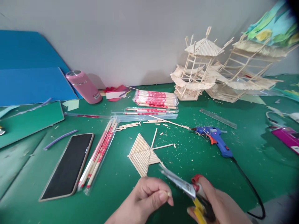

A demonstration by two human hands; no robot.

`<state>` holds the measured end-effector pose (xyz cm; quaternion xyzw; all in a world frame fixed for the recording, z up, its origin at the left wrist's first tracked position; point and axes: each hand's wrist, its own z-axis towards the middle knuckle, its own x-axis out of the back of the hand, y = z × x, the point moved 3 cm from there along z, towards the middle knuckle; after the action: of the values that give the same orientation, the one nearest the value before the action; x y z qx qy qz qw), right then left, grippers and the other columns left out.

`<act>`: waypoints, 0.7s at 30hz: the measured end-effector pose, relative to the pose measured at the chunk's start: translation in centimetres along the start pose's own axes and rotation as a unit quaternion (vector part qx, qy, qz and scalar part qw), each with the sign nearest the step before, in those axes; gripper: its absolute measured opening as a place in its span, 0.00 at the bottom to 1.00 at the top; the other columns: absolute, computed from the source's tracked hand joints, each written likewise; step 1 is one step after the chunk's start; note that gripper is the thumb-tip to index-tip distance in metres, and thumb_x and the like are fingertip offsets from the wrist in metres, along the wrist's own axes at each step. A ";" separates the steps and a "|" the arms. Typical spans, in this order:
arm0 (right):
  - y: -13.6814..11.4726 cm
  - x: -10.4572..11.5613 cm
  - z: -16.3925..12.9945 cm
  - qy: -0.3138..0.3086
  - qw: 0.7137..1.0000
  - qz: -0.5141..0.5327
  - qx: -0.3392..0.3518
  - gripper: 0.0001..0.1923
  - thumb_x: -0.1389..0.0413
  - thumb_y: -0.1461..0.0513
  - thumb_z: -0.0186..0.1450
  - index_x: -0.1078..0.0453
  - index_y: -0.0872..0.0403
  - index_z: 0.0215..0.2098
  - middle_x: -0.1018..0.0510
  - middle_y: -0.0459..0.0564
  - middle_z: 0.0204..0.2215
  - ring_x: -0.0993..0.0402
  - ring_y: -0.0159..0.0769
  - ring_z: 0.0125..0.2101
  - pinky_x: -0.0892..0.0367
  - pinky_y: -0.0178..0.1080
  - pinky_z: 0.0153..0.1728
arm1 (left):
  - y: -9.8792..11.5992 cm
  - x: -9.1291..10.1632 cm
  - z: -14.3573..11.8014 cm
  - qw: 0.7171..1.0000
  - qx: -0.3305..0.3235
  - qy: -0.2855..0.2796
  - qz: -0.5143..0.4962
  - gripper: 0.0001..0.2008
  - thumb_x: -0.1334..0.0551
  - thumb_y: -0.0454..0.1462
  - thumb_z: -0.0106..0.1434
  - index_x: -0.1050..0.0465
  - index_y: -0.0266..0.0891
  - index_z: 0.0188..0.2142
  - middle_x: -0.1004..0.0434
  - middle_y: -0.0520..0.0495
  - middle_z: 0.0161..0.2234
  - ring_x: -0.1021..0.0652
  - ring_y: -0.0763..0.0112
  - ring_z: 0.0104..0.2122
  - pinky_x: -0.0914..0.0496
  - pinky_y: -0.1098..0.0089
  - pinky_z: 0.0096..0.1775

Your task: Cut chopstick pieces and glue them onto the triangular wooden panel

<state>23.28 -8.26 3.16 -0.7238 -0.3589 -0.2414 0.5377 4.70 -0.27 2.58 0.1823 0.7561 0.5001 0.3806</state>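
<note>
— Two hands low in our view, then. What have we got in them?

— Our left hand (pixel 146 196) pinches a thin wooden stick (pixel 168 194) between thumb and forefinger; only its tip shows. Our right hand (pixel 217 205) is wrapped round a pair of cutters (pixel 187 186) with red and yellow grips, the metal blades pointing toward the stick. Whether the blades touch it we cannot tell, since they are blurred.

— And just beyond?

— On the green mat (pixel 245 155) lies a flat fan-shaped panel of glued sticks (pixel 142 154), with loose stick pieces (pixel 154 137) around it. To its right is a blue glue gun (pixel 216 140), its black cord trailing toward us. To the left lie wrapped chopsticks (pixel 99 152) beside a phone (pixel 67 166), screen dark.

— Farther back?

— A full packet of chopsticks (pixel 155 99), a clear ruler (pixel 218 118), a pink flask (pixel 84 87) lying tilted against blue boards (pixel 30 77), and by the wall two stick-built pavilion models (pixel 201 68), one leaning against the other.
</note>
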 end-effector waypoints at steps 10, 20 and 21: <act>4.3 4.9 3.3 0.161 0.960 -0.185 -0.136 0.16 0.50 0.49 0.57 0.39 0.51 0.38 0.25 0.48 0.26 0.26 0.42 0.27 0.34 0.38 0.24 | 0.3 0.0 1.4 0.966 -0.011 0.104 -0.237 0.10 0.43 0.39 0.61 0.30 0.34 0.29 0.53 0.59 0.15 0.49 0.81 0.17 0.52 0.75 0.23; 5.8 8.4 2.4 0.233 0.951 -0.192 -0.068 0.22 0.56 0.44 0.60 0.36 0.50 0.40 0.29 0.51 0.41 0.28 0.41 0.33 0.35 0.42 0.34 | 1.5 -0.8 1.5 0.956 -0.019 0.114 -0.269 0.04 0.50 0.34 0.65 0.40 0.36 0.34 0.22 0.41 0.29 0.25 0.69 0.23 0.37 0.69 0.30; 6.2 8.9 2.5 0.248 0.946 -0.187 -0.089 0.21 0.56 0.44 0.59 0.37 0.49 0.40 0.29 0.50 0.40 0.29 0.39 0.30 0.35 0.41 0.32 | 1.6 -0.8 1.5 0.957 -0.017 0.118 -0.265 0.04 0.51 0.33 0.65 0.40 0.36 0.34 0.22 0.40 0.31 0.25 0.68 0.24 0.37 0.68 0.31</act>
<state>33.60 -4.53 5.22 -0.6060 -0.3205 -0.5402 0.4880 6.20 0.75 4.00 -0.0916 0.8083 0.4116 0.4109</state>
